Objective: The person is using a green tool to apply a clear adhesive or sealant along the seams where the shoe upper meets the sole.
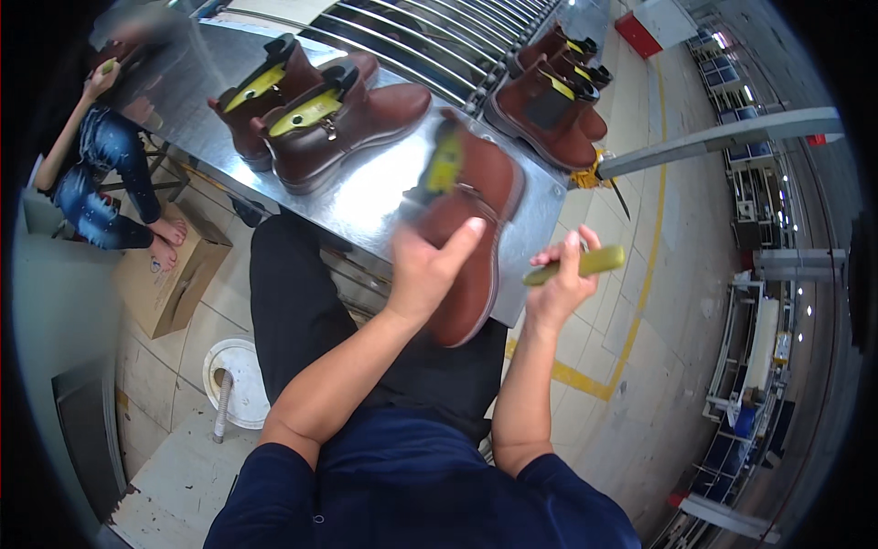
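Note:
A brown leather ankle boot (465, 306) is tilted over the table edge above my lap, toe toward me. My left hand (425, 270) is closed around its side with the thumb on the upper; the fingers underneath are hidden. The boot's yellow-lined opening is smeared by motion. Just right of the boot, my right hand (562, 291) grips an olive-green oblong bar (599, 261), apart from the leather. What kind of tool the bar is, I cannot make out.
Two brown boots (320, 137) stand on the metal table (366, 215) at the left, with several more boots (540, 114) at its far right. Behind runs a roller conveyor (430, 41). A person (110, 174) sits at left above a cardboard box (174, 274); a white bucket (240, 384) stands by my leg.

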The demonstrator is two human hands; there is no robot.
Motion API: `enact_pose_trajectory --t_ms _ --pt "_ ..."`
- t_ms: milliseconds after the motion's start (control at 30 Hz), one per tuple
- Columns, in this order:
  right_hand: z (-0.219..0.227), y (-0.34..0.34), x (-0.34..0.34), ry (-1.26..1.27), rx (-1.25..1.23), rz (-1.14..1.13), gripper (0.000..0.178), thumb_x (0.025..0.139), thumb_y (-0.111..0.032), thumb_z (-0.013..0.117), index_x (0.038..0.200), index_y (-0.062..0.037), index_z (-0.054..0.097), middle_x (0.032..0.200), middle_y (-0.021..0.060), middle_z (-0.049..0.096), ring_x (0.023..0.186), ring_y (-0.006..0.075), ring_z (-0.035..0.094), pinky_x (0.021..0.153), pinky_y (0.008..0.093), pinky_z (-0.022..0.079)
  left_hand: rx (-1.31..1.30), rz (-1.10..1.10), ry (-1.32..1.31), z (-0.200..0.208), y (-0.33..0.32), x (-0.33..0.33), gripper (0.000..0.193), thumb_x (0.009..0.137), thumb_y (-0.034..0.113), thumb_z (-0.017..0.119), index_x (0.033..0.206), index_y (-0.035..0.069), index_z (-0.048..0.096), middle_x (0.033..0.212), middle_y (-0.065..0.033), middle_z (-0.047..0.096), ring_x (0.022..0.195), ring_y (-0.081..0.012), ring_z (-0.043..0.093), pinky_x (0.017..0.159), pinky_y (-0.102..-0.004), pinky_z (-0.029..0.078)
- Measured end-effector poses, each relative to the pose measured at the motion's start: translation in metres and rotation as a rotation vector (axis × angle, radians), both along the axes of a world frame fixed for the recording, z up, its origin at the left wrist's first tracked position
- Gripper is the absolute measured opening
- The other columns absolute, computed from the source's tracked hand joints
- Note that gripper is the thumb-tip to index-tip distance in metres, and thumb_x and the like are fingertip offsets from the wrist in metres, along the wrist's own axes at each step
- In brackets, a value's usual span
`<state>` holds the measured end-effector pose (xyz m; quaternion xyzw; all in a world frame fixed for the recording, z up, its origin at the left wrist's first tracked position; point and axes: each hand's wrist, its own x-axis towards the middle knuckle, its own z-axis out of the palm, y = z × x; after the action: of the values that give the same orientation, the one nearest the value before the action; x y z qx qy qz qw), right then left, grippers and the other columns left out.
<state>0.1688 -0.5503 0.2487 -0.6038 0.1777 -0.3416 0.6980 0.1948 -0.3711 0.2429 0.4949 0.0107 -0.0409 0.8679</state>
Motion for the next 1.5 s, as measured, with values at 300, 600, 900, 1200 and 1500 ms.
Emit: enact_pose_trajectory --t_ms 300,600,900,1200,1500 --pt "-0.011 -0.072 -0.051 -0.075 0.285 0.17 0.043 0.103 -0.016 0.067 0.139 0.0004 0.05 0.118 0.0179 0.069 0.108 0.0291 0.07 0.096 0.0439 0.058 0.684 -0.647 -1.087 0.038 0.037 0.028 0.055 0.08 0.005 0.08 0.133 0.014 0.069 0.146 -0.0061 0.064 0.149 -0.0333 0.047 0.126 -0.062 0.022" --pt "-0.004 -0.044 -0.054 -0.013 0.24 0.311 0.028 0.102 -0.015 0.066 0.122 0.0051 0.064 0.079 0.0128 0.072 0.074 0.0219 0.072 0.073 0.0359 0.058 0.898 -0.772 -0.987 0.001 0.076 -0.006 0.039 0.079 0.006 0.079 0.117 0.015 0.076 0.143 -0.0076 0.066 0.146 -0.0352 0.051 0.12 -0.0518 0.042" --pt "0.009 -0.046 -0.058 -0.099 0.235 0.205 0.032 0.107 -0.023 0.061 0.121 0.0057 0.064 0.063 0.0059 0.057 0.058 0.0189 0.063 0.06 0.0325 0.053 0.826 -0.635 -1.008 0.014 0.063 0.033 0.042 0.078 -0.002 0.077 0.119 0.006 0.074 0.137 -0.0167 0.068 0.138 -0.0408 0.058 0.112 -0.0467 0.051" --pt "-0.008 -0.039 -0.049 -0.17 0.336 0.214 0.039 0.108 -0.028 0.059 0.125 0.0067 0.059 0.06 0.0046 0.052 0.053 0.0172 0.058 0.055 0.0301 0.048 1.084 -0.512 -0.942 0.023 0.055 0.044 0.056 0.069 -0.003 0.081 0.123 0.006 0.071 0.141 -0.0132 0.067 0.142 -0.0411 0.054 0.116 -0.0479 0.044" --pt "-0.019 -0.025 -0.023 -0.162 0.477 0.288 0.032 0.111 -0.031 0.055 0.117 0.0004 0.061 0.056 0.003 0.043 0.049 0.0163 0.046 0.05 0.0304 0.04 1.016 -0.617 -0.829 0.019 0.063 0.04 0.064 0.068 0.0 0.082 0.13 0.009 0.069 0.154 -0.0158 0.056 0.152 -0.0422 0.04 0.122 -0.0497 0.035"
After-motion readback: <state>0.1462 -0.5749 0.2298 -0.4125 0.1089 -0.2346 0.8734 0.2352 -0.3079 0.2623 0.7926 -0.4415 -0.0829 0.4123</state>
